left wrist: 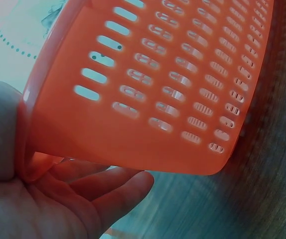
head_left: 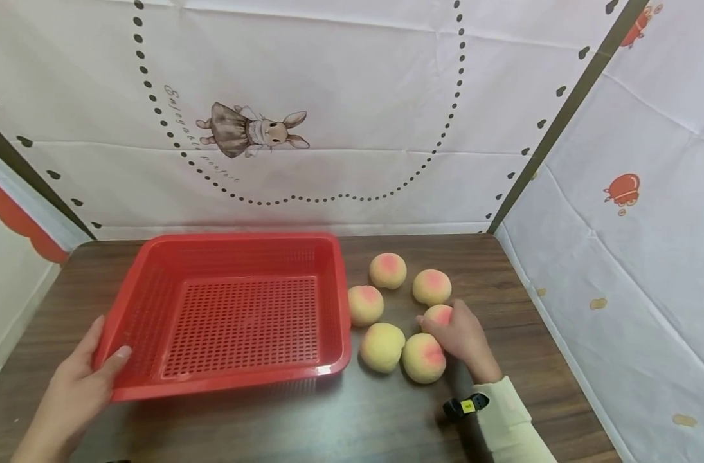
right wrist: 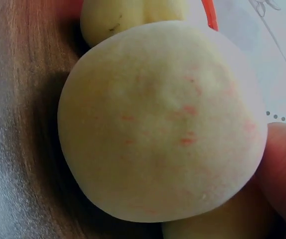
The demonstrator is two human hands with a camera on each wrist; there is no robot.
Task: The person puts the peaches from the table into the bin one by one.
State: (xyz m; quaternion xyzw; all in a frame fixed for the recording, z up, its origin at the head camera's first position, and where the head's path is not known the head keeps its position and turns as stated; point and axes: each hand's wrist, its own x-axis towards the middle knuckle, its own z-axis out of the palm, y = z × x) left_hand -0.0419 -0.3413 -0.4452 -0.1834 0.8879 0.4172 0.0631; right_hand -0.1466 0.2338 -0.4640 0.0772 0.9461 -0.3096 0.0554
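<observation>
A red plastic basket (head_left: pixel 247 321) with perforated walls and floor sits on the left of the table, nothing inside it. At its left front corner my left hand (head_left: pixel 76 386) grips the rim, thumb over the top and the other fingers under the outside, as the left wrist view of that hand (left wrist: pixel 78 204) confirms. To the right, my right hand (head_left: pixel 463 331) holds a yellow-pink peach (head_left: pixel 438 313), partly covered by the fingers. Close in front lies another peach (head_left: pixel 424 359), which fills much of the right wrist view and hides most of that hand.
Several more peaches lie between basket and right hand: one (head_left: pixel 366 305) against the basket's right wall, one (head_left: pixel 382 347) in front, two behind, (head_left: pixel 388 270) being the left one. White printed cloth (head_left: pixel 352 116) walls off the wooden table's (head_left: pixel 224 424) back and right.
</observation>
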